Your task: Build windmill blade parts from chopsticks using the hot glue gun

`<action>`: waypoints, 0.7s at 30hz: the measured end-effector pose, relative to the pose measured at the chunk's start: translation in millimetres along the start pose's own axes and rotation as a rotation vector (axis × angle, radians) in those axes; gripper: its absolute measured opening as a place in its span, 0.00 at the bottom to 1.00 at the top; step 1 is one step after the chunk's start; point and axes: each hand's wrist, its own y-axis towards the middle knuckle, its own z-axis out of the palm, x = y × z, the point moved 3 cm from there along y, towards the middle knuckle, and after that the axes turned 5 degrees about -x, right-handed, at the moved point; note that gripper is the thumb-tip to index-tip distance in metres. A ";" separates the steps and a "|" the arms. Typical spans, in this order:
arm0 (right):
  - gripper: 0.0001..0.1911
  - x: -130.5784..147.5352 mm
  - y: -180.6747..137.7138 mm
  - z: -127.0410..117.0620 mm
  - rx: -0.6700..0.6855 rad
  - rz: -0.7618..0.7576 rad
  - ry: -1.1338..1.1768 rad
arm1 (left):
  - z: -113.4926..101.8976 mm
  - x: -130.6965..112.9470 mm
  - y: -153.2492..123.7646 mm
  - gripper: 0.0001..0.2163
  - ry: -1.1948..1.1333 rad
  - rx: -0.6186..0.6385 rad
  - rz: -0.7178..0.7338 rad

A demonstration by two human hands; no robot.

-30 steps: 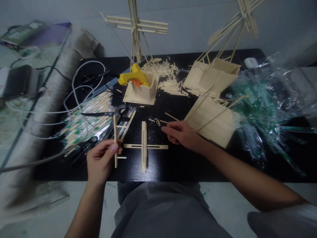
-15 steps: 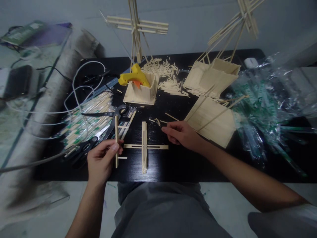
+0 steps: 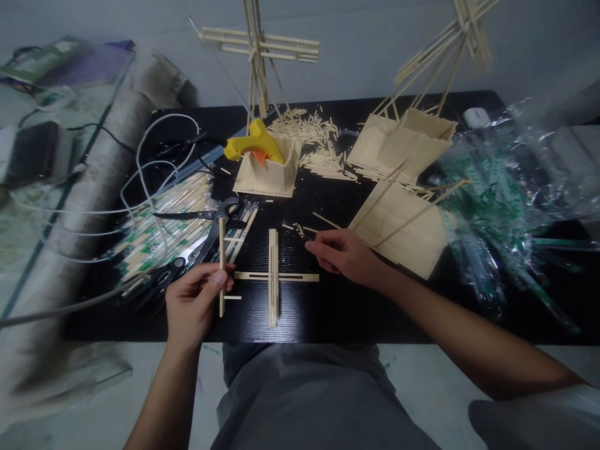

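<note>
Wooden strip (image 3: 222,250) in left grip (image 3: 195,297)

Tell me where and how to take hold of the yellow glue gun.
Take the yellow glue gun by its handle, probably best from the left: the handle juts out past the wooden box that the gun rests on. Avoid squeezing the orange trigger underneath.

Plain dark grey cloth (image 3: 300,400) covers the lap, softly creased and darker toward its far edge; whether it is a shirt or trousers is hard to tell. A loose grey sleeve (image 3: 529,417) shows at the lower right, paler along its upper part. The left hand (image 3: 197,300), right hand (image 3: 344,255) and both forearms (image 3: 164,400) are bare.
</note>
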 end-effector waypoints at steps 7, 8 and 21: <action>0.09 -0.2 -13.1 9.6 -0.026 -0.361 -0.323 | 1.5 0.5 -1.5 0.12 0.001 0.007 0.007; 0.08 -0.2 -14.8 10.8 -0.016 -0.433 -0.376 | 2.0 0.2 -1.8 0.12 0.004 0.004 0.012; 0.07 -2.6 -17.9 11.6 0.137 -0.615 -0.578 | -0.9 1.7 -3.0 0.15 0.043 -0.060 0.058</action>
